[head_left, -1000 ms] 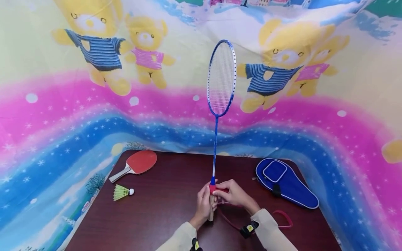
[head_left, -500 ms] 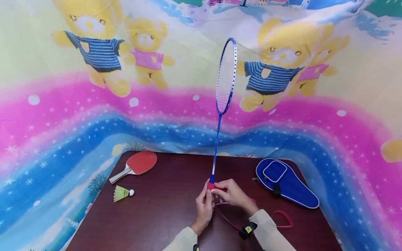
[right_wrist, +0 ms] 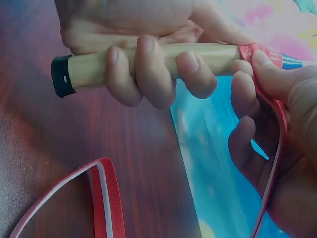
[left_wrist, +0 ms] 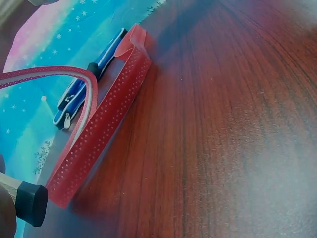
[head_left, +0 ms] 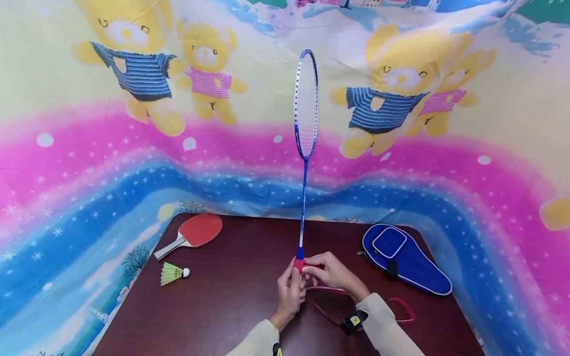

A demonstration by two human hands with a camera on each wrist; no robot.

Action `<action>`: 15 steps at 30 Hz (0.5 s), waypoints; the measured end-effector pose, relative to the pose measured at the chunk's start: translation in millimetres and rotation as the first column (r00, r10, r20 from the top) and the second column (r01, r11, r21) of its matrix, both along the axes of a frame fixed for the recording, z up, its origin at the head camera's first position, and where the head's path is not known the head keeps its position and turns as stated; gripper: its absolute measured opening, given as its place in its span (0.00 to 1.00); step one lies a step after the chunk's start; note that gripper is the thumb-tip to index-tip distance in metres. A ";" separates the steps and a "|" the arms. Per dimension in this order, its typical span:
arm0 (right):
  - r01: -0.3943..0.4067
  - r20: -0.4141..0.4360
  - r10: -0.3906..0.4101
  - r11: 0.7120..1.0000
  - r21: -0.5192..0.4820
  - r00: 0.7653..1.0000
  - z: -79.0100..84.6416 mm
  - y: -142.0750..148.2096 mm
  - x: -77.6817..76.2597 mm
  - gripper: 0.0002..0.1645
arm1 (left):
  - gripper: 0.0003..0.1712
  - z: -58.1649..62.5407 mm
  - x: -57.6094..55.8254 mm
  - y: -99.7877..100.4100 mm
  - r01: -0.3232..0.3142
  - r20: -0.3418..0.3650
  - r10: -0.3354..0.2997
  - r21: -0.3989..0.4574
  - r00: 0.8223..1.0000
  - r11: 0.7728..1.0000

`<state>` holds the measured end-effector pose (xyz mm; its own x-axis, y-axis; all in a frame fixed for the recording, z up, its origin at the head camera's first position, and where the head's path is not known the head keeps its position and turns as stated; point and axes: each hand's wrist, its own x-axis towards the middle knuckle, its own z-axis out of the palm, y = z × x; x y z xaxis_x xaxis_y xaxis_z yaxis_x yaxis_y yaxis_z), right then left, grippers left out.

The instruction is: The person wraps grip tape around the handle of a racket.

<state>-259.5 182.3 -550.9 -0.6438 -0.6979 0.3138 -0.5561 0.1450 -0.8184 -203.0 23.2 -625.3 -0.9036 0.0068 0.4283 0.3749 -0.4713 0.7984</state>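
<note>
- Left hand (head_left: 289, 294): we are seeing its fingers curling round the pale handle (right_wrist: 169, 52), gripping it firmly.
- Right hand (head_left: 333, 273): thumb and fingers are pinching red tape (left_wrist: 101, 121) at the handle's upper end, where a turn of it is circling the top.
- Black end cap (right_wrist: 63, 77): projecting from the handle's lower end, below the left hand.
- Badminton racket (head_left: 305, 174): standing nearly upright in the grip, its blue-and-white shaft and strung head rising above both hands, the head turning partly edge-on to us.
- Tape's free length, perforated, pale-backed: looping beneath the right hand and out to its right.
- Pale sleeves (head_left: 386, 321): covering both forearms, below the grip.
- Shuttlecock (head_left: 174, 273), yellow-green, white-tipped: lying well left of the grip.
- Red table-tennis bat (head_left: 200, 230): lying left of the grip, beyond the shuttlecock.
- Blue case (head_left: 407, 259), white-piped: lying right of the grip, well apart.
- Dark wooden table (head_left: 222, 301): extending beneath the grip.
- Bear-printed cloth (head_left: 267, 109): hanging beyond everything.
</note>
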 end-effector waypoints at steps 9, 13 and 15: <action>0.007 0.044 -0.008 1.000 0.016 0.999 -2.0 0.1 1.0 0.13 | 0.25 4.5 0.5 -2.8 0.102 0.075 -0.098 -0.053 0.992 0.993; 0.077 -0.006 -0.077 0.997 -0.013 0.997 -2.3 -0.5 3.7 0.14 | 0.21 5.7 -1.7 0.3 0.075 0.100 -0.067 -0.083 0.993 0.994; 0.118 -0.053 -0.118 0.993 -0.010 0.992 -2.6 -1.7 4.5 0.15 | 0.20 6.3 -2.5 2.3 0.021 0.105 -0.010 -0.104 0.994 0.994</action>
